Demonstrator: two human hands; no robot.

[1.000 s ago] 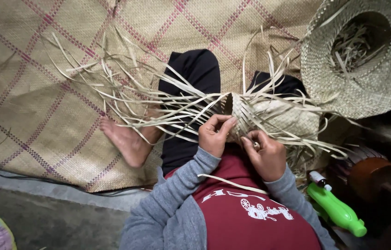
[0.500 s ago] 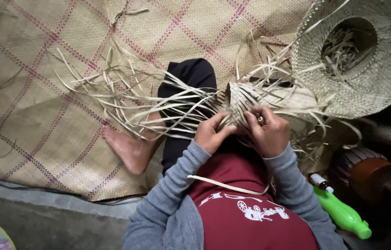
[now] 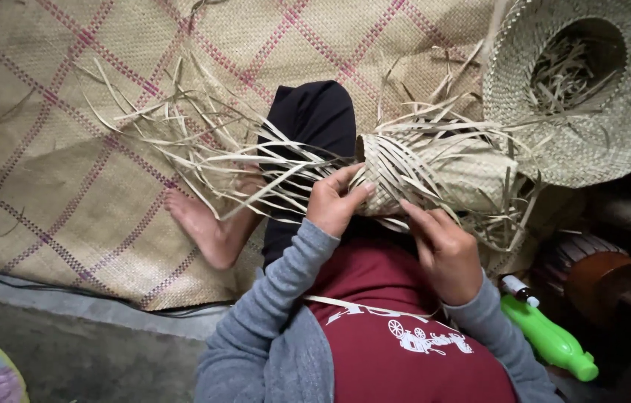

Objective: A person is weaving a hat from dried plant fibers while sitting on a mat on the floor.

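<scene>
Straw-coloured strips fan out from a half-woven piece point(image 3: 412, 175) held over the person's lap, above the near edge of the checked floor mat point(image 3: 69, 149). The left hand point(image 3: 336, 200) pinches its woven end; the right hand point(image 3: 446, 250) grips from below. A finished woven hat point(image 3: 591, 142) lies beside it, and a green bottle point(image 3: 550, 339) nearer the person.

Soft, even light on the woven mat point(image 3: 69, 149); no glare, shadows faint. Right edge falls dim, dark around the green bottle point(image 3: 550, 339) and brown drum point(image 3: 599, 280). Focus sharp at centre. Wide-angle bending at the corners. Slight blur on the loose strips point(image 3: 203, 149).
</scene>
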